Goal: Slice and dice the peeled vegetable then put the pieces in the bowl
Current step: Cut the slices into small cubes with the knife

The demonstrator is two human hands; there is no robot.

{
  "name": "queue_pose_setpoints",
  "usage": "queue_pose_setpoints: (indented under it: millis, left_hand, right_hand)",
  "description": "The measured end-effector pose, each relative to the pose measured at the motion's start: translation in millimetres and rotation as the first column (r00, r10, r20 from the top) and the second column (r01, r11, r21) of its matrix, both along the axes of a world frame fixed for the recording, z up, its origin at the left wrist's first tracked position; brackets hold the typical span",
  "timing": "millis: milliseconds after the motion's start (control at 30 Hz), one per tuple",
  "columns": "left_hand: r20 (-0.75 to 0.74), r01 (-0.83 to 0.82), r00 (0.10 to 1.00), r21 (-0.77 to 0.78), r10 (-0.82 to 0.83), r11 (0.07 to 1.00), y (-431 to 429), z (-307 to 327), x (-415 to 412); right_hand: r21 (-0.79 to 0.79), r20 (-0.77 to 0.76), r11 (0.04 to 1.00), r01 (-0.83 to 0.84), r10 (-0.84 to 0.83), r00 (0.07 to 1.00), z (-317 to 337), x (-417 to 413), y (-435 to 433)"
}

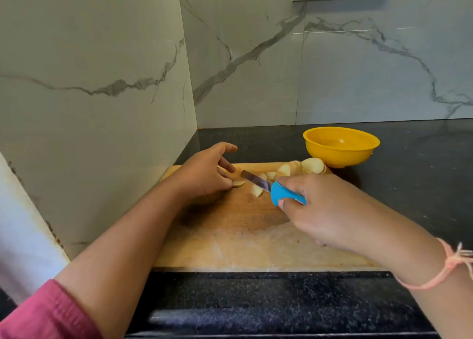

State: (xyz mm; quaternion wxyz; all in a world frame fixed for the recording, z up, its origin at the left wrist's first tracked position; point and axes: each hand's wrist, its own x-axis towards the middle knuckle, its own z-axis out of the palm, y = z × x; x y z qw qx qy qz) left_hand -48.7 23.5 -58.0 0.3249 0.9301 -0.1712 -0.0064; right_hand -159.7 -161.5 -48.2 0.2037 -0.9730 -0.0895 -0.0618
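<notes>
We start at the right hand, which is clenched round the blue plastic handle of the knife. The narrow steel blade runs out from that fist, away and to the left, and its tip lies close to the fingers of the left hand.

In our judgement the next cut turns on that line. A small pale slice lies just past the blade's tip, on the left hand's side. It is the left hand, not the right, that reaches it. The left fingers are loosely curled and the lowest fingertips touch the slice. We cannot tell whether they pinch it or only steady it. The slice's long axis lies roughly in line with the blade, so we judge it wants turning, or the knife swinging across it, before dicing.

Right beside the blade, on the near side, sits a curved wedge. It is moist-looking and cream-coloured, with one flat cut face. Further cut pieces lie beyond the knuckles of the right hand. Past them is a large rounded piece, smooth and not yet cut small.

All of this rests on the wooden cutting board, which is worn and scuffed pale towards the near edge. Beyond the right hand, farther from the person, stands the yellow plastic bowl. It is round and glossy, with no pieces showing inside. It stands off the board on the dark speckled counter.
</notes>
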Motion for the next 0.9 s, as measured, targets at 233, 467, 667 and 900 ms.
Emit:
queue_pose_setpoints:
  millis: [233, 467, 667, 900]
  left_hand:
    - [0.013, -0.038, 0.999, -0.019, 0.039, 0.999, 1.0, -2.4, -0.7]
    - [0.010, -0.076, 0.997, -0.024, 0.077, 0.997, -4.7, -3.7, -2.9]
    - [0.005, -0.087, 0.996, -0.039, 0.087, 0.995, -3.7, -3.5, -1.8]
    - [-0.024, -0.097, 0.995, -0.099, 0.095, 0.990, 1.5, -6.7, 2.1]
  right_hand:
    - [-0.100, -0.039, 0.994, 0.048, -0.052, 0.998, 0.3, -6.3, 20.0]
    - [-0.143, -0.019, 0.989, 0.043, -0.046, 0.999, -1.3, -9.0, 29.8]
    - [-0.198, -0.070, 0.978, 0.062, -0.077, 0.995, 6.0, -26.1, 20.1]
    - [-0.120, -0.008, 0.991, 0.061, -0.063, 0.998, 9.1, -21.6, 26.5]
